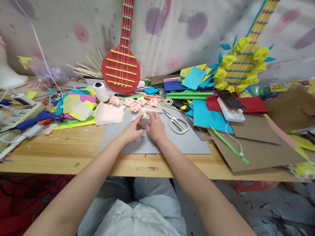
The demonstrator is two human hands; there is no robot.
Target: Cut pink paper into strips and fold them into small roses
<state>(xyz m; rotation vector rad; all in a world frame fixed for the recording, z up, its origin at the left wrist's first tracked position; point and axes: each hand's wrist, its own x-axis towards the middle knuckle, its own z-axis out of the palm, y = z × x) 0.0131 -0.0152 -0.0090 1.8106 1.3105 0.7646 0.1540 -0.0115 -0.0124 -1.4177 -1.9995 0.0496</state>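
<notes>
My left hand (pixel 133 129) and my right hand (pixel 155 127) rest side by side on a grey cutting mat (pixel 188 141). Their fingertips press on a small pale pink piece of paper (pixel 143 116) lying on the mat. The fingers of both hands are bent and pinched onto it. Just beyond the hands lie several pale pink paper roses (pixel 135 104) in a row. A pale pink paper sheet (pixel 108 114) lies to the left of the mat. White-handled scissors (pixel 177 123) lie on the mat to the right of my right hand.
On the wooden table (pixel 71 151) are coloured paper scraps (pixel 77 107), a white thread spool (pixel 101 91), a blue glue gun (pixel 36 118), brown cardboard (pixel 255 150), a metal ruler (pixel 193 126), a phone (pixel 230 99) and a white charger (pixel 230 114). Red (pixel 121 63) and yellow (pixel 240 66) paper guitars lean on the wall.
</notes>
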